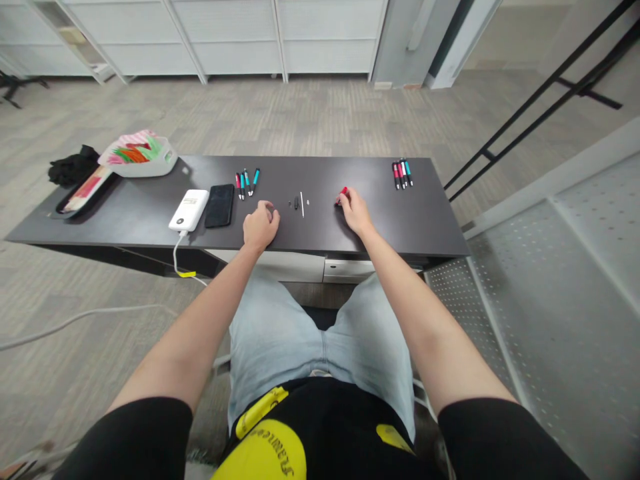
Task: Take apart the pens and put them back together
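My right hand [356, 210] rests on the dark desk with its fingers closed on a small red pen part [345, 191]; something dark shows by the fingertips. My left hand [261, 225] lies near the desk's front edge, fingers curled in, and whatever they may hold is hidden. Between the hands lie loose pen pieces in a row: a thin white refill [302, 205], a short black piece [296, 202] and tiny bits beside them. Several red and blue pens [247, 183] lie beyond my left hand. Another group of pens [403, 173] sits side by side at the far right.
Left of my left hand are a black phone [219, 206] and a white power bank [189, 210] with a cable hanging over the edge. A white basket [167, 160] of colourful items, a dark tray [75, 208] and black cloth [75, 167] occupy the desk's left end.
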A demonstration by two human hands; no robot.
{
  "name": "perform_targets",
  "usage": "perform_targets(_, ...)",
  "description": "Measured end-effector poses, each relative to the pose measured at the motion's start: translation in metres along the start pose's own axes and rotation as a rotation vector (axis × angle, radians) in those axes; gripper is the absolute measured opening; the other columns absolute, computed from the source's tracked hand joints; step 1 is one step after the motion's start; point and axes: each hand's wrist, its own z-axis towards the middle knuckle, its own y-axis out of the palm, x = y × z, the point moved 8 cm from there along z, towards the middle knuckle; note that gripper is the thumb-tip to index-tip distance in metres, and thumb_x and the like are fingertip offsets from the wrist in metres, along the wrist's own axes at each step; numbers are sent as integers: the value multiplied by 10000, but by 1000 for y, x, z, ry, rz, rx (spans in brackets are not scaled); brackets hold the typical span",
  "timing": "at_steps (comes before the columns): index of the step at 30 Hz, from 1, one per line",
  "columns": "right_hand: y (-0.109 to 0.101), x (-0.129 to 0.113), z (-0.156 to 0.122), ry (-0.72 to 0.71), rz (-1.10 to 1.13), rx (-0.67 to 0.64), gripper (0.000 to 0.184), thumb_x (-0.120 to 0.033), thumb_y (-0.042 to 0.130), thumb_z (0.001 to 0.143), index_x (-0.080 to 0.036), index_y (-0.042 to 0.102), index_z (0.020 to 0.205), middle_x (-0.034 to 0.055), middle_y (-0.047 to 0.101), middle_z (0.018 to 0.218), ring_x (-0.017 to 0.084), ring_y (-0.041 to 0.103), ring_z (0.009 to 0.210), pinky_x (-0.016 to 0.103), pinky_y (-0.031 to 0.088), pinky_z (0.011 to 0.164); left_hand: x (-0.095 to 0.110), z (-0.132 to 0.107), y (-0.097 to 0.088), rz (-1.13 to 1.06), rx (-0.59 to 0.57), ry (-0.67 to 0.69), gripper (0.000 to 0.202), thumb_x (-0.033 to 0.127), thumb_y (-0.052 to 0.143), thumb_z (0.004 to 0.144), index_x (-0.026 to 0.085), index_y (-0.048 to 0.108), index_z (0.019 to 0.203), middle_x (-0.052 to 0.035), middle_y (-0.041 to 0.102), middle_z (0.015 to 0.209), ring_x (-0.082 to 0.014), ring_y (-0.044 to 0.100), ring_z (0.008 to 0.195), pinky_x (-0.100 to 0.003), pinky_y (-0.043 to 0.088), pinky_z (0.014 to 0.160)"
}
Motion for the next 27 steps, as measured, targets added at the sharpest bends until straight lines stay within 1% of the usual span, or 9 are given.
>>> perform_targets(3, 2, -3, -1, -19, -75, -24, 446, -418, 511, 1225, -321, 738, 1595, 138, 886, 1478, 364, 841, 1392, 578, 650, 1332, 5, -4, -8, -81, 45, 33, 504, 330, 593, 1134, 305, 719, 1621, -191, 866, 1411, -434, 839, 1299, -569, 589, 1194)
perform_targets(6, 3, -9, -3, -56, -132, -46, 432, -363, 529, 1209, -321, 734, 1587, 138, 883, 1497, 378, 827, 1390, 589, 644, 1316, 17, -6, -11, -70, 56, 101, 480, 303, 632, 1129, 302, 745, 1596, -205, 801, 1535, -418, 810, 1338, -572, 561, 1276)
perform_targets(8, 1, -14, -5, -79, -164, -38, 423, -352, 507, 1228, -311, 733, 1583, 150, 872, 1518, 381, 803, 1427, 585, 621, 1333, 30, -4, -6, -46, 49, 144, 421, 302, 682, 1135, 283, 769, 1546, -219, 769, 1557, -429, 773, 1418, -588, 527, 1317)
perform_targets(11, -3, -20, -10, -101, -239, -2, 442, -348, 491, 1255, -291, 737, 1617, 177, 838, 1606, 411, 730, 1517, 625, 555, 1399, 56, 3, 7, -2, 17, 193, 360, 304, 789, 1138, 235, 791, 1492, -260, 692, 1669, -467, 650, 1588, -616, 455, 1364)
perform_targets(13, -2, -25, -13, -122, -291, -13, 462, -349, 493, 1265, -286, 747, 1645, 180, 814, 1665, 436, 680, 1554, 653, 521, 1429, 72, 9, 18, 9, -17, 199, 307, 328, 849, 1138, 239, 812, 1430, -269, 666, 1706, -503, 605, 1603, -653, 425, 1371)
perform_targets(16, 2, -31, -16, -144, -338, -50, 489, -350, 478, 1279, -283, 765, 1668, 180, 791, 1701, 456, 640, 1565, 664, 509, 1442, 89, 18, 28, 4, -34, 184, 180, 350, 882, 1140, 270, 842, 1296, -262, 697, 1680, -539, 572, 1617, -693, 404, 1369)
perform_targets(20, 4, -33, -17, -141, -368, -63, 513, -366, 469, 1290, -286, 779, 1691, 187, 780, 1685, 466, 625, 1566, 672, 489, 1471, 100, 27, 33, 38, -38, 191, 25, 261, 848, 1126, 268, 864, 1144, -230, 765, 1611, -558, 553, 1626, -728, 379, 1355)
perform_targets(24, 4, -32, -17, -134, -372, -72, 526, -389, 470, 1291, -292, 784, 1701, 187, 775, 1670, 468, 622, 1562, 668, 497, 1475, 104, 27, 33, 8, -24, 213, 154, 245, 756, 1166, 289, 852, 1055, -181, 830, 1530, -526, 572, 1602, -711, 359, 1343)
perform_targets(27, 3, -29, -16, -128, -365, -58, 553, -394, 449, 1291, -256, 778, 1714, 202, 774, 1658, 466, 624, 1550, 653, 497, 1478, 101, 15, 28, -59, 3, 250, 176, 256, 680, 1214, 302, 842, 1163, -157, 868, 1519, -474, 624, 1588, -666, 372, 1348)
